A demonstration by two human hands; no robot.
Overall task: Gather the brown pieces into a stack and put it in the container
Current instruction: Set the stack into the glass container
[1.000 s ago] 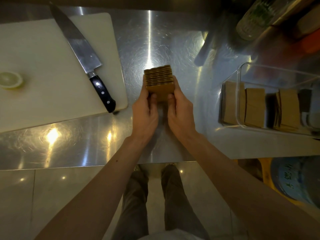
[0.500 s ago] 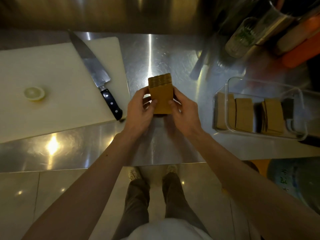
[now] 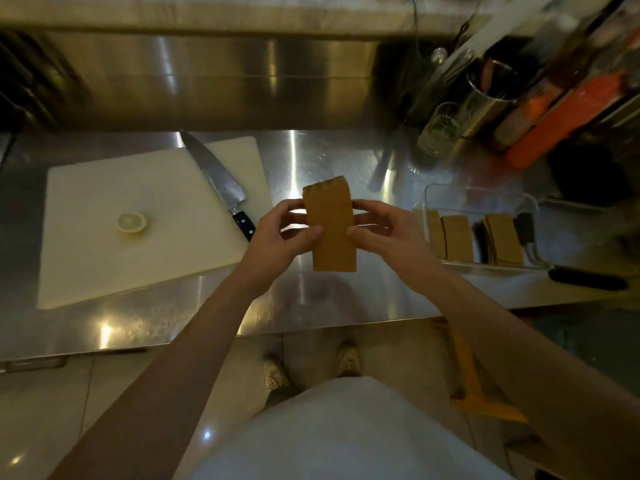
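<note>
both hands' fingers (image 3: 313,233) pinch the brown stack (image 3: 331,226); container (image 3: 479,233) right, knife (image 3: 221,186) left.

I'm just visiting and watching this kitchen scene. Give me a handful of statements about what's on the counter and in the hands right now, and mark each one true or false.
1. Both the left hand and the right hand hold the brown stack. True.
2. The stack is already inside the clear container. False: it is held above the steel counter, to the left of the container.
3. The container holds no brown pieces. False: several groups of brown pieces stand in it.
4. A knife lies on the white cutting board. True.
5. A lemon half sits on the cutting board. True.
</note>
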